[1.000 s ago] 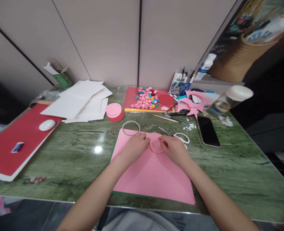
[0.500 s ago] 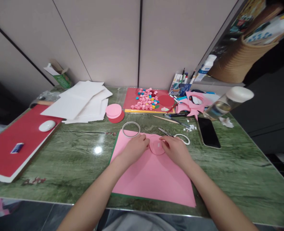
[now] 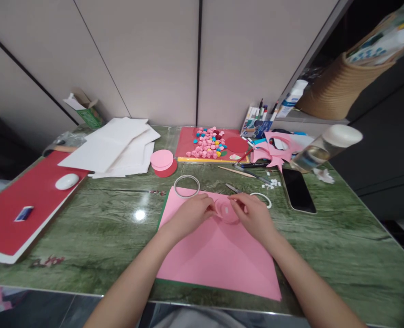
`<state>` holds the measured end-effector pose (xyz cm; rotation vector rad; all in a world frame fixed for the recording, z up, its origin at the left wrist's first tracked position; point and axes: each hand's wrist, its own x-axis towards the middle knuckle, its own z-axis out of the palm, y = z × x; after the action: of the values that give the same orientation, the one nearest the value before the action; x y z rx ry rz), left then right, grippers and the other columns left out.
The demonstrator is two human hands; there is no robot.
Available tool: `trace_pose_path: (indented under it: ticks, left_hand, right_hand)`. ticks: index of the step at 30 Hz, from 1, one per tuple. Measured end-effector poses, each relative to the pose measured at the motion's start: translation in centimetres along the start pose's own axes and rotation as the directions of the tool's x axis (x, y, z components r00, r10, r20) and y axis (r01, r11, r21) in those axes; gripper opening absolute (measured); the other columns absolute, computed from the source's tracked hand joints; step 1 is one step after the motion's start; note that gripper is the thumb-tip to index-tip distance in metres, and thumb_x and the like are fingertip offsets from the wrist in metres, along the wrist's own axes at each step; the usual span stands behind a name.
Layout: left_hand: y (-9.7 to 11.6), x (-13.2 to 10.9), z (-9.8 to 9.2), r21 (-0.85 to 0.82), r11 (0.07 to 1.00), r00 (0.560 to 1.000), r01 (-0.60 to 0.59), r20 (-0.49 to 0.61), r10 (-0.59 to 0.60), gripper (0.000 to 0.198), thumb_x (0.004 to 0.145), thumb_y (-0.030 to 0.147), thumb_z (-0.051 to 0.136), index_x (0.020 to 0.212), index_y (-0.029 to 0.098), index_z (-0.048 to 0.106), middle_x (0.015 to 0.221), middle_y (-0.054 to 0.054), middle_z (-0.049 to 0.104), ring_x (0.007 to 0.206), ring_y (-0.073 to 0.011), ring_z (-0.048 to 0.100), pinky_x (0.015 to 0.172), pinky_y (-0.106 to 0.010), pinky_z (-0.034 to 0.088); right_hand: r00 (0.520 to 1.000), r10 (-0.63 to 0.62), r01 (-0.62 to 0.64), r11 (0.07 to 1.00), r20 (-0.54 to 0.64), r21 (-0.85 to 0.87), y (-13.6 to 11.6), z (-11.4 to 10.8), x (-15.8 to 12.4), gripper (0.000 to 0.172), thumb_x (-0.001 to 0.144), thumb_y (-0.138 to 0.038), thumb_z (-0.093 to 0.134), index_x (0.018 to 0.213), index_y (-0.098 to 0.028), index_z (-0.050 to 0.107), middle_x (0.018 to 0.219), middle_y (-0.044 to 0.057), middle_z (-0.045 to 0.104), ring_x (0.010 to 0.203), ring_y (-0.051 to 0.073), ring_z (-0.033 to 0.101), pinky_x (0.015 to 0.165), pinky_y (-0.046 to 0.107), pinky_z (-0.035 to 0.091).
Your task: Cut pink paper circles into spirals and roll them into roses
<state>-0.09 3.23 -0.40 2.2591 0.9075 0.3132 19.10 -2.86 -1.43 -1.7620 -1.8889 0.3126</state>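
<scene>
Paper disc (image 3: 228, 215), thin and pink, is pinched by left hand (image 3: 195, 211), with right hand (image 3: 255, 216) touching, grip unclear.

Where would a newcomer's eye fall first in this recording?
Probably on the bright pink sheet at front centre, with the left hand and right hand at a pink paper circle over it. Next might come the colourful heap of small pieces at the back, and the large red sheet on the left.

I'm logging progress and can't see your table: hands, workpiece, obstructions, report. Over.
Left hand at left edge of pink circle, right hand at its right side. Circle above pink sheet. Scissors partly behind right hand; grey ring overlaps sheet's far edge.
</scene>
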Motion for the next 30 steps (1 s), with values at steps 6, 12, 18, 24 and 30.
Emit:
trace_pose_path:
  ticks: [6,12,18,24,30]
  left_hand:
    - [0.9,-0.2,-0.2,-0.345,0.934,0.995,0.091,0.067,-0.072,0.020,0.078,0.036,0.054,0.078,0.017,0.057,0.076,0.000,0.058,0.067,-0.0115,0.051,0.060,-0.022,0.038]
    - [1.0,0.1,-0.4,-0.391,0.915,0.994,0.100,-0.010,-0.113,0.013,0.076,0.029,0.055,0.075,0.017,0.058,0.079,0.000,0.060,0.072,-0.0120,0.051,0.064,-0.023,0.038]
    - [1.1,0.1,0.0,-0.369,0.925,0.993,0.090,-0.035,-0.111,0.010,0.076,0.026,0.054,0.077,0.017,0.059,0.080,-0.001,0.061,0.073,-0.0125,0.052,0.064,-0.023,0.039]
    - [2.0,-0.1,-0.4,-0.502,0.865,0.996,-0.014,0.066,0.054,0.025,0.077,0.027,0.055,0.101,0.020,0.059,0.107,-0.003,0.061,0.099,-0.0141,0.053,0.088,-0.026,0.038]
    - [2.2,-0.3,0.3,-0.462,0.885,0.979,0.061,0.202,0.038,0.015,0.078,0.022,0.050,0.086,0.017,0.062,0.088,-0.001,0.066,0.082,-0.0129,0.057,0.076,-0.024,0.041]
  right_hand:
    - [0.998,0.062,-0.063,0.981,0.011,0.185,-0.6,-0.5,-0.1,0.020,0.085,-0.030,0.046,0.090,-0.021,0.064,0.083,0.002,0.067,0.072,0.015,0.058,0.068,0.026,0.040]
    - [0.972,0.091,-0.175,0.892,0.215,0.416,-1.4,-1.1,0.1,0.025,0.083,-0.035,0.047,0.072,-0.018,0.061,0.061,0.000,0.060,0.056,0.011,0.052,0.053,0.022,0.038]
    - [0.947,0.102,-0.253,0.821,0.305,0.512,-1.3,-0.5,0.1,0.022,0.076,-0.036,0.056,0.065,-0.016,0.060,0.059,-0.001,0.057,0.051,0.009,0.048,0.047,0.020,0.037]
    - [0.869,-0.035,-0.286,0.779,0.494,0.558,-0.9,-1.6,0.0,0.022,0.076,-0.036,0.056,0.067,-0.016,0.059,0.060,-0.001,0.057,0.054,0.009,0.048,0.052,0.021,0.037]
    - [0.881,-0.105,-0.102,0.910,0.461,0.402,-1.0,-2.7,0.0,0.020,0.076,-0.033,0.055,0.066,-0.017,0.060,0.057,-0.003,0.053,0.055,0.008,0.043,0.052,0.020,0.032]
